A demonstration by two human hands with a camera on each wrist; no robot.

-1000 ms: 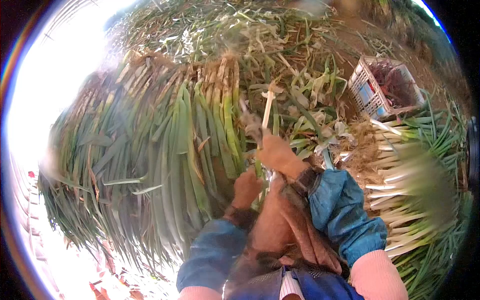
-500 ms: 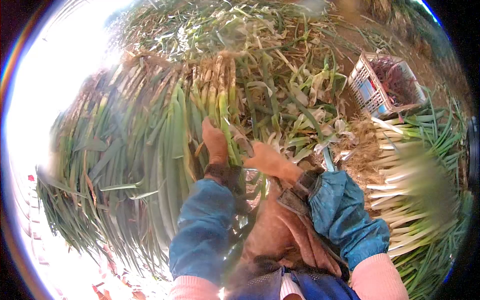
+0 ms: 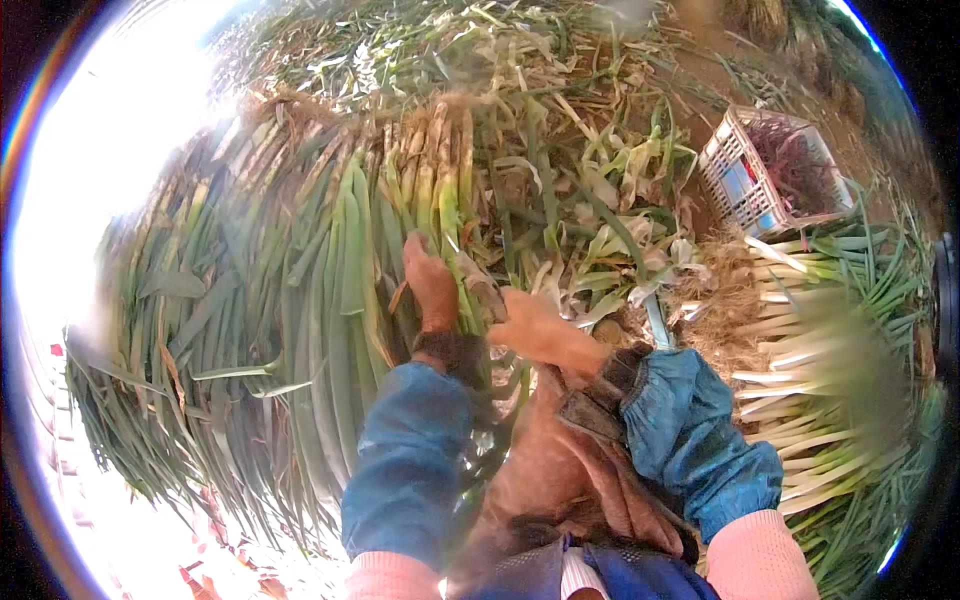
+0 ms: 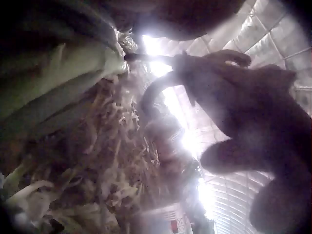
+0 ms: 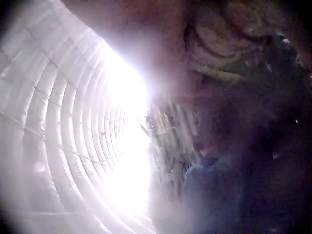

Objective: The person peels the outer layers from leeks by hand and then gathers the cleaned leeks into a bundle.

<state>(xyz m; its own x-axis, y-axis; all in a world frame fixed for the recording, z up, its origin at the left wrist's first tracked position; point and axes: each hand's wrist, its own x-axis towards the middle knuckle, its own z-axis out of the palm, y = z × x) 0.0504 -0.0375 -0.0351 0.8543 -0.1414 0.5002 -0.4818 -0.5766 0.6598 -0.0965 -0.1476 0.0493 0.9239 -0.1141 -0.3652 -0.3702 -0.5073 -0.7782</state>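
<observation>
The left hand (image 3: 432, 287) touched the unpeeled leeks (image 3: 320, 270) on the left, the right hand (image 3: 546, 332) just beside it; whether either gripped anything was unclear. White-stalked leeks (image 3: 800, 380) lay right, near a crate (image 3: 742, 185).

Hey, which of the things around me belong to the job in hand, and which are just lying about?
Seemingly part of the job:
Big leek pile, left hand at its right edge
Right hand, beside the left
White-stemmed leeks, laid out on the right

Probably just lying about:
Loose leaves strewn over the ground
Crate with reddish stuff inside
</observation>
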